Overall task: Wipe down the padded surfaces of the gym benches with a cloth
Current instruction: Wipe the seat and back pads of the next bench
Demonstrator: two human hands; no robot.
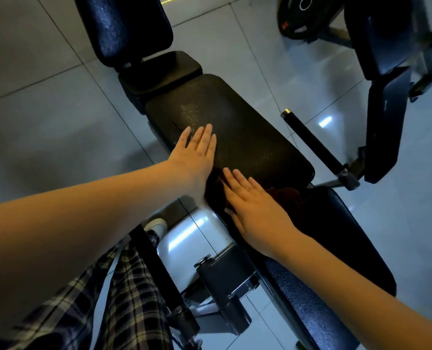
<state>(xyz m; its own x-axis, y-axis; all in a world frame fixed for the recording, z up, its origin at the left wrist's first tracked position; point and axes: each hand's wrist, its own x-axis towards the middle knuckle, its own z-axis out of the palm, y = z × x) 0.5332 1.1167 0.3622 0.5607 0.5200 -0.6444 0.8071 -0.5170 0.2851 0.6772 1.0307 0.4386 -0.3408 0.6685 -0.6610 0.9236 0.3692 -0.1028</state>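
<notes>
txt: none legible | labels/brands/nos.: none | weight plate red mark too blurred to read

left hand: flat, palm down, fingers straight and close together, pointing away from me and a touch to the right
right hand: flat and palm down too, fingers straight, slightly fanned, pointing up and to the left
left arm: bare, stretched out from the lower left, wrist about straight
right arm: bare, reaching in from the lower right
how they sit: left is further out, my right fingertips end just beside the heel of it
</notes>
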